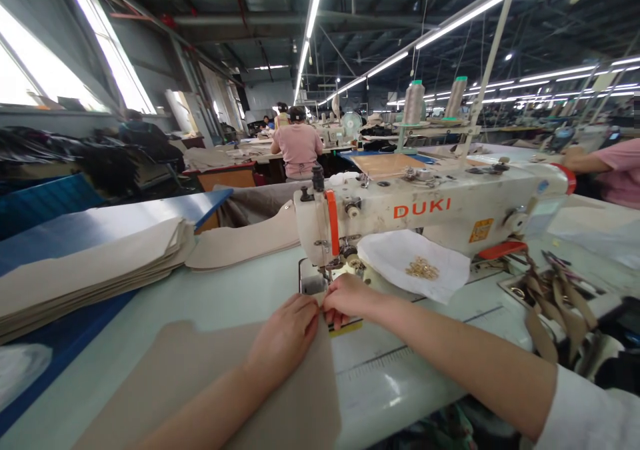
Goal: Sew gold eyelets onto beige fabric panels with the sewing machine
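Observation:
A large beige fabric panel [215,363] lies on the pale machine table under my left arm, its upper corner reaching the needle area of a white sewing machine [425,200]. My left hand [293,323] is closed on the panel's edge just in front of the presser foot. Right beside it, my right hand [350,298] has its fingers pinched together at the same corner, touching or almost touching the left fingertips. Whatever sits between the right fingertips is too small and hidden to name. Another beige piece [245,240] lies behind, left of the machine head.
Stacked beige panels [95,270] rest at the left on a blue surface. A white cloth [400,263] with small gold-coloured metal pieces [423,269] lies under the machine arm. Beige straps [560,303] and scissors fill a tray at right. Co-workers sit ahead and at far right.

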Tool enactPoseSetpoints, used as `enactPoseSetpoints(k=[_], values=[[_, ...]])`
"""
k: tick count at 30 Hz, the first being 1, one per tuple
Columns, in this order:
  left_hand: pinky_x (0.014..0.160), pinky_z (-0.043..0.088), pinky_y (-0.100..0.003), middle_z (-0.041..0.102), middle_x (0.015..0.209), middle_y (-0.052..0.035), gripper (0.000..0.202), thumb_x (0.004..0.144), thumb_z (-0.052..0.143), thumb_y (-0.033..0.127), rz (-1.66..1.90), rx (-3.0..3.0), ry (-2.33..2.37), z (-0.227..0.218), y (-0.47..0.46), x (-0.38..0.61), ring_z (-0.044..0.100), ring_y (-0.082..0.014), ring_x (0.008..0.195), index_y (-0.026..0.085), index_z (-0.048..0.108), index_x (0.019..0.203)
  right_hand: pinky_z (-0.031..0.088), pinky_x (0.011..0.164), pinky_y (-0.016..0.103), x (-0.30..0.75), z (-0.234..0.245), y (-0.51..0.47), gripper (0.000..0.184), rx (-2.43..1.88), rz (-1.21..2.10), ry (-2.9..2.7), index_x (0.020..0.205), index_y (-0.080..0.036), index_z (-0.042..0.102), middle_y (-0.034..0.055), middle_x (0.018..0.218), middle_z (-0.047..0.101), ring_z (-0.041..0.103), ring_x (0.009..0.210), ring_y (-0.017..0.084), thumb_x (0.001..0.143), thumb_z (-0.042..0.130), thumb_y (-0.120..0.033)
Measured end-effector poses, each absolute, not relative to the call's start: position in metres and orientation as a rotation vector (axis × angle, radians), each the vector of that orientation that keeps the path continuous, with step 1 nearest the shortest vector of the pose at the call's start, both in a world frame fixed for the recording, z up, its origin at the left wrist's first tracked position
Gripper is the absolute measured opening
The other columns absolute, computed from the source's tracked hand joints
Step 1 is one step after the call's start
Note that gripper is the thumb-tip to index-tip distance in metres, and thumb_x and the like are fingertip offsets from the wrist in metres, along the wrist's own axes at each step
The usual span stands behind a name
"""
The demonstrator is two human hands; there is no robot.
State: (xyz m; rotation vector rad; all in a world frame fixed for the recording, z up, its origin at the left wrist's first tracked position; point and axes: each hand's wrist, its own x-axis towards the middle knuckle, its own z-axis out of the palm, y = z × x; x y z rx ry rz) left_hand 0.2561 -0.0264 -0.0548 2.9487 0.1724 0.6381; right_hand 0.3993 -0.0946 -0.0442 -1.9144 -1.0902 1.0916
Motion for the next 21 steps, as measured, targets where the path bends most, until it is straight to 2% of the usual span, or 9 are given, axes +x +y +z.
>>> enactPoseSetpoints(k=[4, 6, 9, 13, 15, 17, 19, 21], values=[[0.068, 0.048, -0.027, 0.063, 0.075, -0.0023, 0.019, 0.082, 0.045, 0.009, 0.629, 2.939, 0.170, -0.054, -0.023, 0.258, 0.058, -0.0182, 0.076, 0.020, 0.056, 0.070, 0.046, 0.049, 0.022, 0.401, -0.042, -0.102, 0.018, -2.003, 0.886, -1.285, 0.055, -0.017, 0.057, -0.0015, 0.050, 0.061, 0.060, 0.046, 0.013, 0.070, 0.055, -0.008], [0.068, 0.048, -0.027, 0.063, 0.074, -0.0025, 0.018, 0.082, 0.046, 0.009, 0.618, 2.937, 0.172, -0.054, -0.022, 0.258, 0.058, -0.0183, 0.076, 0.019, 0.057, 0.071, 0.047, 0.063, 0.025, 0.401, -0.041, -0.114, 0.013, -2.025, 0.693, -1.397, 0.066, -0.016, 0.062, 0.0018, 0.063, 0.066, 0.064, 0.065, 0.017, 0.074, 0.054, -0.011], [0.069, 0.049, -0.028, 0.064, 0.075, -0.0034, 0.018, 0.082, 0.046, 0.010, 0.643, 2.913, 0.174, -0.056, -0.021, 0.258, 0.058, -0.0187, 0.076, 0.019, 0.058, 0.072, 0.041, 0.083, 0.032, 0.401, -0.043, -0.142, 0.015, -1.978, 0.461, -1.630, 0.077, -0.017, 0.065, 0.0063, 0.088, 0.067, 0.059, 0.091, 0.021, 0.082, 0.051, -0.012], [0.069, 0.049, -0.028, 0.064, 0.074, -0.0031, 0.020, 0.083, 0.046, 0.010, 0.703, 2.871, 0.149, -0.059, -0.021, 0.258, 0.058, -0.0179, 0.075, 0.019, 0.058, 0.070, 0.040, 0.085, 0.032, 0.403, -0.047, -0.175, 0.018, -1.733, -0.054, -2.314, 0.101, -0.016, 0.062, 0.0071, 0.094, 0.062, 0.051, 0.093, 0.021, 0.088, 0.050, -0.012], [0.069, 0.049, -0.028, 0.064, 0.074, -0.0029, 0.019, 0.082, 0.046, 0.009, 0.720, 2.854, 0.146, -0.060, -0.021, 0.257, 0.058, -0.0179, 0.074, 0.019, 0.058, 0.070, 0.040, 0.087, 0.033, 0.402, -0.048, -0.180, 0.021, -1.663, -0.239, -2.443, 0.108, -0.014, 0.059, 0.0068, 0.096, 0.061, 0.049, 0.093, 0.021, 0.089, 0.052, -0.014], [0.069, 0.049, -0.028, 0.064, 0.075, -0.0027, 0.019, 0.082, 0.047, 0.009, 0.730, 2.837, 0.142, -0.060, -0.021, 0.257, 0.059, -0.0178, 0.075, 0.019, 0.058, 0.071, 0.039, 0.089, 0.033, 0.399, -0.050, -0.177, 0.017, -1.652, -0.322, -2.441, 0.105, -0.014, 0.059, 0.0058, 0.096, 0.061, 0.049, 0.093, 0.020, 0.089, 0.053, -0.016], [0.068, 0.049, -0.027, 0.064, 0.075, -0.0021, 0.017, 0.082, 0.048, 0.009, 0.721, 2.828, 0.145, -0.060, -0.020, 0.257, 0.059, -0.0176, 0.075, 0.019, 0.057, 0.072, 0.040, 0.089, 0.033, 0.395, -0.052, -0.170, 0.010, -1.647, -0.366, -2.386, 0.094, -0.015, 0.061, 0.0046, 0.091, 0.061, 0.049, 0.092, 0.020, 0.090, 0.053, -0.021], [0.068, 0.049, -0.028, 0.064, 0.075, -0.0018, 0.017, 0.082, 0.049, 0.009, 0.693, 2.833, 0.159, -0.060, -0.020, 0.257, 0.059, -0.0176, 0.075, 0.019, 0.057, 0.072, 0.040, 0.088, 0.033, 0.390, -0.056, -0.162, 0.013, -1.649, -0.381, -2.301, 0.086, -0.015, 0.061, 0.0042, 0.088, 0.061, 0.050, 0.091, 0.020, 0.090, 0.053, -0.026]])
